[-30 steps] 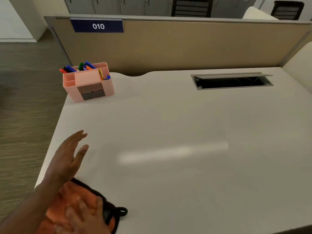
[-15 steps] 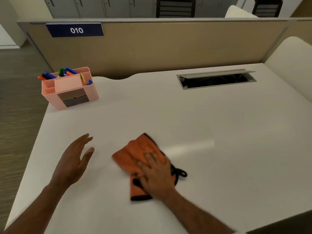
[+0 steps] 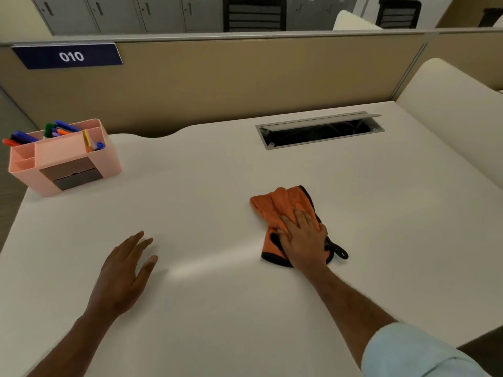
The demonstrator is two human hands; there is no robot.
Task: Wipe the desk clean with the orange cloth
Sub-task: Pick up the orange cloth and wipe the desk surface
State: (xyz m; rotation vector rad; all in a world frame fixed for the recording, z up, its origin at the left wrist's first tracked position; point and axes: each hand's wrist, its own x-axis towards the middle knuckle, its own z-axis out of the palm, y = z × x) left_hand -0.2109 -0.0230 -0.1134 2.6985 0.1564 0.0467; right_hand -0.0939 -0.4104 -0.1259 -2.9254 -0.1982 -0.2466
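So the white bench (image 3: 217,172) takes up pretty much the whole shot, with a soft streak of glare running across the middle between the two arms. Behind it there's a tan divider (image 3: 245,77) with a dark blue sign (image 3: 68,55) that reads 010, and grey lockers (image 3: 122,12) past that. Set into the far side of the bench is a cable slot (image 3: 319,131) with its metal flap propped up, dark inside.

Over at the far left corner sits a pink organiser (image 3: 65,159), markers (image 3: 58,129) sticking out of the back compartments, and two dark drawer fronts on the face of it.

Right hand (image 3: 304,238) is flat, palm down, fingers together, pressing on the cloth (image 3: 283,205). Not pinching or balling it up, just spread on top. The cloth is orange with a black edge and a little black hang loop poking out to the right of the wrist. It's bunched up ahead of the fingers and lies right of centre on the bench, nearer than the slot and well apart from the organiser. A light blue sleeve (image 3: 416,352) shows at the bottom right.

Left hand (image 3: 125,270) is open, fingers loosely spread, holding nothing, low over the bench well left of the cloth. Can't tell if it's actually touching the surface.
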